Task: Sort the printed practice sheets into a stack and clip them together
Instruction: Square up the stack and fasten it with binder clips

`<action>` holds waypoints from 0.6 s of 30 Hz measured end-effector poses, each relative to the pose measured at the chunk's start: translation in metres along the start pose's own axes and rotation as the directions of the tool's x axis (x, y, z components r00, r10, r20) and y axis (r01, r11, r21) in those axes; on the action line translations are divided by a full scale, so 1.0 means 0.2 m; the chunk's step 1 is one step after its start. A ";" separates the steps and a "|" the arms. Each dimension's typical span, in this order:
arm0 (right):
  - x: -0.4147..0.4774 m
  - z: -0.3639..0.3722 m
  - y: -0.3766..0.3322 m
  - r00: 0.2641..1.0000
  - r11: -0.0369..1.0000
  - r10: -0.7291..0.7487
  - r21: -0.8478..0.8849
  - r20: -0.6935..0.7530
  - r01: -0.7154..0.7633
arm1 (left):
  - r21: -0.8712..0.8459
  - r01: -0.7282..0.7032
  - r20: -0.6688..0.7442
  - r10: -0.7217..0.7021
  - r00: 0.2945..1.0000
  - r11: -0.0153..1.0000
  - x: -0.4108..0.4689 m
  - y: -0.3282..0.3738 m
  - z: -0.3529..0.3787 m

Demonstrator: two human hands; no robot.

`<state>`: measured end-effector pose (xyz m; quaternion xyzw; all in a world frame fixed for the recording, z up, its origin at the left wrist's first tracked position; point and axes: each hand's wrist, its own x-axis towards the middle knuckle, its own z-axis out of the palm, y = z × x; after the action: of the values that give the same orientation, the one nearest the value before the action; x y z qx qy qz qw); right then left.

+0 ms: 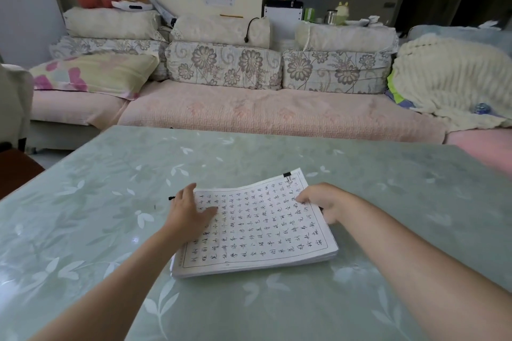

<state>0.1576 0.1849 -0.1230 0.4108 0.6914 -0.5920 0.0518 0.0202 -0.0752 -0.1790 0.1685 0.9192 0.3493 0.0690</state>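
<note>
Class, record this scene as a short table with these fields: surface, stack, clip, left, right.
surface: green leaf-patterned table
stack: practice sheets, printed side up, lying on the table
clip: black binder clip on the stack's far right corner
left: left hand rests flat on the left side of the top sheet
right: right hand, fingers curled, grips the stack's right edge

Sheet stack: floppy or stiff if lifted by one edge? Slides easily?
Probably floppy: on the sheet stack the top page bows near the binder clip. Likely slides easily: the table looks glossy. Clipped at one visible corner, near edges may fan.
</note>
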 end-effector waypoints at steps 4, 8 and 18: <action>-0.02 0.01 0.04 0.994 0.994 -0.107 -0.035 -0.004 0.107 | -0.023 0.041 0.030 -0.040 0.999 0.999 0.00 0.02 -0.04; -0.11 -0.05 0.05 0.909 0.909 -0.415 0.032 -0.034 0.416 | -0.427 0.176 0.082 -0.156 0.984 0.887 -0.01 0.09 -0.13; -0.32 -0.26 -0.04 0.656 0.658 -0.688 0.114 -0.311 0.744 | -0.797 -0.298 -0.280 0.115 0.953 0.525 -0.20 0.56 -0.27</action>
<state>0.2163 0.1968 -0.0649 0.1742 0.7244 -0.5854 -0.3197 0.0727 -0.0447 -0.0649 0.1891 0.6191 0.7621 0.0090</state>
